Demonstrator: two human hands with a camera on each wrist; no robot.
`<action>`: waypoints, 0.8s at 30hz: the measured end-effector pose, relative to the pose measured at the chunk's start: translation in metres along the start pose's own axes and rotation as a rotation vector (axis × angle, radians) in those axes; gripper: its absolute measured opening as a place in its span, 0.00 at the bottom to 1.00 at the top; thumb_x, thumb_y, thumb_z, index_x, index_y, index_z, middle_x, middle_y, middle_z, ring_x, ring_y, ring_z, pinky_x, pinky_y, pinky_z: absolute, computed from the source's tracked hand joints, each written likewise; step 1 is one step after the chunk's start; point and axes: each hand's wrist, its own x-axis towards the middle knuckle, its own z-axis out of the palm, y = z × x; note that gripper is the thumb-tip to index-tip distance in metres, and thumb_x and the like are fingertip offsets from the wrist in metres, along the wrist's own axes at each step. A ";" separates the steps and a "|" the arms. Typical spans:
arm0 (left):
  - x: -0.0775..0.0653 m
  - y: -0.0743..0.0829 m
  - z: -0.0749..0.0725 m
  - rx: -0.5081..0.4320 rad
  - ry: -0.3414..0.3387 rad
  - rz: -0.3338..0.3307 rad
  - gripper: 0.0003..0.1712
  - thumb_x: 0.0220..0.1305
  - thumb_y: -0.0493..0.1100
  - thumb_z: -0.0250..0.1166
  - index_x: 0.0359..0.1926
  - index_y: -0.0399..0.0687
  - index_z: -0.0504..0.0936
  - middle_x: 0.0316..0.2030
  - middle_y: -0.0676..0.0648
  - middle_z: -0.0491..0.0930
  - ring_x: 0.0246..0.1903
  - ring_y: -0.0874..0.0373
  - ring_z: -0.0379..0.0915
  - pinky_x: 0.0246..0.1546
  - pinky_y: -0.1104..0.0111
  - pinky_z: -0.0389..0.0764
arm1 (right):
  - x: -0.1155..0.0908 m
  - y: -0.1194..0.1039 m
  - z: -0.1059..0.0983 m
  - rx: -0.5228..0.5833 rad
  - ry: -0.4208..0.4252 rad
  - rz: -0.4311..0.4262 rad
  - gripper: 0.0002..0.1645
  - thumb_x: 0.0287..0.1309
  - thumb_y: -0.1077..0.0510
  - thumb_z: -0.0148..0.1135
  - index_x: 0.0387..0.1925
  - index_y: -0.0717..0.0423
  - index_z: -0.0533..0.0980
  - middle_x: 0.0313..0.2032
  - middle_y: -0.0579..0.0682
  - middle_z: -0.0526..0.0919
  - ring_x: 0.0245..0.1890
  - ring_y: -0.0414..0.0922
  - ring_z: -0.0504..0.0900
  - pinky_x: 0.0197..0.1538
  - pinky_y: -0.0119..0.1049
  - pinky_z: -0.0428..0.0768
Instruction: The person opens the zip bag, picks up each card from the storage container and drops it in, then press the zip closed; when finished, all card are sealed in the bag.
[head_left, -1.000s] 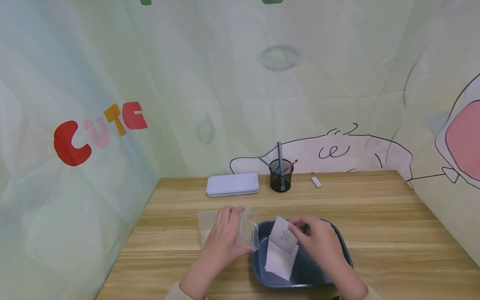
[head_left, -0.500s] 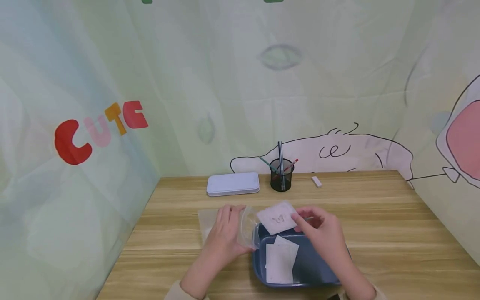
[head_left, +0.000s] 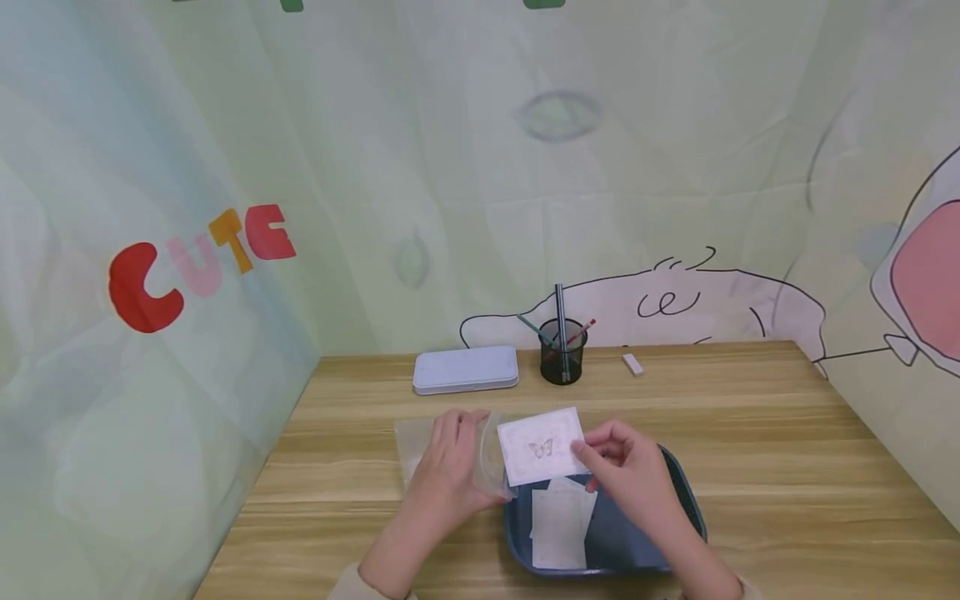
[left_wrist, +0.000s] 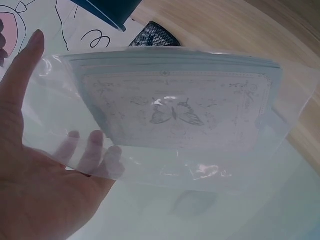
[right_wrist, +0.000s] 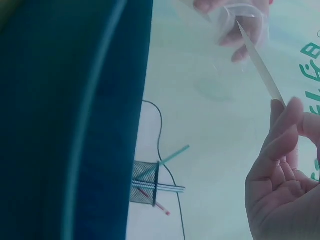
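Note:
My left hand [head_left: 444, 467] grips a clear plastic bag [head_left: 491, 458], its mouth held apart towards the right. Through the bag's film, the left wrist view shows a stack of cards [left_wrist: 175, 112], the nearest printed with a butterfly. Between thumb and fingers my right hand [head_left: 633, 475] pinches a white card [head_left: 540, 447] with a butterfly on it. That card's left edge is at the bag's mouth; I cannot tell whether it is inside. Below it, several pale cards [head_left: 558, 529] lie overlapping in a dark blue tray [head_left: 600, 572].
At the back stand a pale tin case [head_left: 465, 369] and a black mesh pen cup [head_left: 561, 362] with pencils. A small white eraser [head_left: 633, 364] lies to their right. A translucent flat sheet [head_left: 411, 446] is partly hidden behind my left hand on the wooden table [head_left: 322, 492].
A card from my right hand dropped onto those in the tray. The butterfly card left in that hand swung level and moved left to the bag's mouth. My left hand stayed put.

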 end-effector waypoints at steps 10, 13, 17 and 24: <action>0.001 0.002 -0.002 0.005 -0.032 -0.022 0.64 0.21 0.56 0.85 0.62 0.40 0.65 0.50 0.44 0.66 0.51 0.51 0.61 0.55 0.62 0.72 | 0.000 0.005 0.021 0.037 -0.024 0.007 0.09 0.53 0.57 0.71 0.33 0.56 0.79 0.24 0.50 0.83 0.15 0.50 0.76 0.15 0.30 0.67; 0.001 0.003 -0.002 -0.001 -0.039 -0.031 0.64 0.21 0.56 0.85 0.63 0.40 0.64 0.50 0.44 0.66 0.51 0.51 0.61 0.55 0.63 0.73 | -0.001 0.006 0.027 0.060 -0.036 0.005 0.09 0.53 0.57 0.71 0.33 0.56 0.79 0.24 0.50 0.83 0.14 0.49 0.76 0.15 0.30 0.68; 0.001 0.003 -0.002 -0.009 -0.033 -0.026 0.63 0.22 0.56 0.85 0.62 0.41 0.65 0.49 0.45 0.66 0.51 0.51 0.61 0.54 0.63 0.73 | -0.001 0.005 0.033 0.072 -0.057 0.005 0.11 0.53 0.56 0.71 0.34 0.58 0.79 0.24 0.50 0.83 0.14 0.49 0.76 0.15 0.30 0.69; 0.000 0.003 -0.001 -0.003 -0.007 0.003 0.62 0.22 0.56 0.85 0.61 0.39 0.66 0.48 0.44 0.66 0.50 0.51 0.61 0.53 0.62 0.74 | -0.002 0.007 0.043 0.072 -0.108 -0.035 0.12 0.54 0.52 0.70 0.34 0.57 0.80 0.24 0.51 0.83 0.14 0.48 0.76 0.16 0.31 0.70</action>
